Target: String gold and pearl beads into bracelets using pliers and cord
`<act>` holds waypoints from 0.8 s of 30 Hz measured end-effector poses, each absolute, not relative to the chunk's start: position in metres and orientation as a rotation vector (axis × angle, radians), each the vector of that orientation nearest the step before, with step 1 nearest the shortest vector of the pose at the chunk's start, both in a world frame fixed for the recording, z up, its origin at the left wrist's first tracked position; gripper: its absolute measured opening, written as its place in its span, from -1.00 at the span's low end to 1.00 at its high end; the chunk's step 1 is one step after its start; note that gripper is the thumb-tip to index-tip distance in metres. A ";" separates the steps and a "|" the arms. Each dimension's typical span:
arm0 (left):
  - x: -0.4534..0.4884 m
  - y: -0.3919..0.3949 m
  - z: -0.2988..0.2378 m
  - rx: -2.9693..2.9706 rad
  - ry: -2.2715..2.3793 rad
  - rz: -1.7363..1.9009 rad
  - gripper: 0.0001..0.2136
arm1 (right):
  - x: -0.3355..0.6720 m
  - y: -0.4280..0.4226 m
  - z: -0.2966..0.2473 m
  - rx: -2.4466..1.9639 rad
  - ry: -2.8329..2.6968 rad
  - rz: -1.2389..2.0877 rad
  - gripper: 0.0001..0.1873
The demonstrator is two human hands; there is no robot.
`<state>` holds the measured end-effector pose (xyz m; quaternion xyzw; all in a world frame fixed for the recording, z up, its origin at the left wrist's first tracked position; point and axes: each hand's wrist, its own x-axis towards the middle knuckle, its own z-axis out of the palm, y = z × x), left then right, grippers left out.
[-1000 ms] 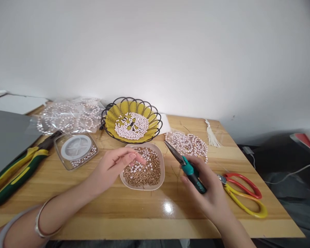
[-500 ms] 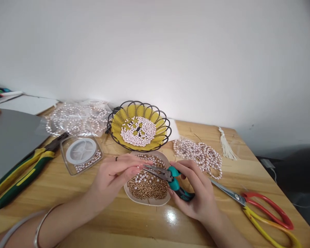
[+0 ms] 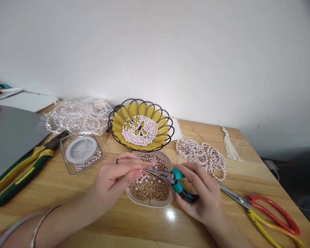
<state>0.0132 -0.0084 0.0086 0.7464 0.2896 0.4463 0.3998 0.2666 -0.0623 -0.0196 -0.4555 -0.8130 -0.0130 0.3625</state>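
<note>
My right hand point(image 3: 199, 194) grips teal-handled needle-nose pliers point(image 3: 170, 178), their jaws pointing left over a small beige dish point(image 3: 150, 202) of gold and pearl beads. My left hand point(image 3: 119, 175) is pinched right at the plier tips, holding something too small to make out. A ring sits on one left finger and bangles circle the left wrist point(image 3: 40, 227). Just behind the dish stands a yellow and black wire basket point(image 3: 141, 125) with pale pink beads.
Red and yellow scissors point(image 3: 268, 213) lie at the right. Green and yellow pliers point(image 3: 20, 172) lie at the left beside a clear box with a cord spool point(image 3: 80, 151). Bead strands point(image 3: 201, 156), bagged beads point(image 3: 74, 115), a cream tassel point(image 3: 230, 148) and a grey sheet point(image 3: 7, 134) also rest here.
My right hand swung the teal pliers left from beside the dish to over it, meeting my left fingertips. My left hand went from picking in the dish to pinching at the plier tips.
</note>
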 end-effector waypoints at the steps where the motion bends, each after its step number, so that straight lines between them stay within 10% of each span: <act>1: 0.013 -0.008 0.009 1.891 0.735 1.129 -0.73 | 0.267 -0.063 -0.020 -1.176 -2.096 -0.032 -0.51; 24: 0.015 -0.005 0.008 2.088 0.669 1.247 -0.74 | 0.266 -0.063 -0.024 -1.100 -2.044 0.051 -0.46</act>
